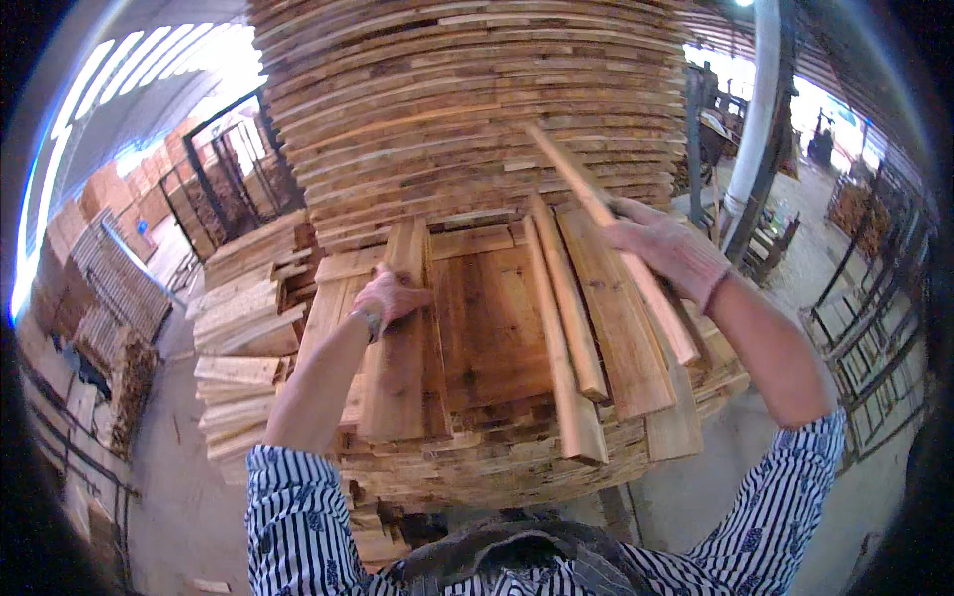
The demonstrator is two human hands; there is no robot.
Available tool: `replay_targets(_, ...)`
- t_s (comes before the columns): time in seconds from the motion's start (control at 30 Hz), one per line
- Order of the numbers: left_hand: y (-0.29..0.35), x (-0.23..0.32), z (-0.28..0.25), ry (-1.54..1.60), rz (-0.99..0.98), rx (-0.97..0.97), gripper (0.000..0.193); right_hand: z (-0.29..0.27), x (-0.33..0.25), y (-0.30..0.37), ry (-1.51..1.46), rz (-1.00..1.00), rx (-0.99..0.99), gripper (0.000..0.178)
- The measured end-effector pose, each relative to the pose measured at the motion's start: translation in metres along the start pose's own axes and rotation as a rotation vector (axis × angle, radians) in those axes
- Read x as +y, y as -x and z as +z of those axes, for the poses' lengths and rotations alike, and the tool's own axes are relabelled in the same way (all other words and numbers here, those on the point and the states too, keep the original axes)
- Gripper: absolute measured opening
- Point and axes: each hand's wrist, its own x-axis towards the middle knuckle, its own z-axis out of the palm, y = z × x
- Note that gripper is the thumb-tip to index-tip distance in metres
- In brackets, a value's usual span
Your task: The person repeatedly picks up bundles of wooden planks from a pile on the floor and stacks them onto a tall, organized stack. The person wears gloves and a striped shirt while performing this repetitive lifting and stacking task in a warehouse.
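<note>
My right hand (668, 246), in a pale glove, is closed round a narrow wooden board (581, 187). The board slants from the far middle toward the near right, raised over other boards. On the left, my left hand (390, 300) lies across a wide wooden plank (396, 382), thumb and fingers apart, fingertips at the plank's right edge. Between my hands is a broad, darker wooden surface (487, 323). Two narrow boards (561, 348) lie lengthwise along its right side, beside a wider plank (618, 343) under my right forearm's side.
A tall stack of boards (467, 109) rises directly behind the work pile. More loose boards (238, 308) are piled at the left. A pale post (757, 119) stands at the far right, and metal racks (874, 348) line the right side. Concrete floor (184, 477) shows at left.
</note>
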Motion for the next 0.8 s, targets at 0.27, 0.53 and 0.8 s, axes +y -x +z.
replay_targets(0.27, 0.035, -0.062, -0.076, 0.086, -0.011, 0.079, 0.103, 0.138, -0.001, -0.07, 0.238, 0.042, -0.037, 0.103)
replay_targets(0.53, 0.027, -0.142, -0.038, 0.032, 0.013, 0.121, 0.06, 0.287, -0.004, -0.081, 0.543, 0.319, -0.014, 0.055)
replay_targets(0.8, 0.025, -0.144, -0.055, -0.012, -0.048, 0.123, 0.068, 0.335, -0.039, -0.093, 0.492, 0.159, -0.165, 0.066)
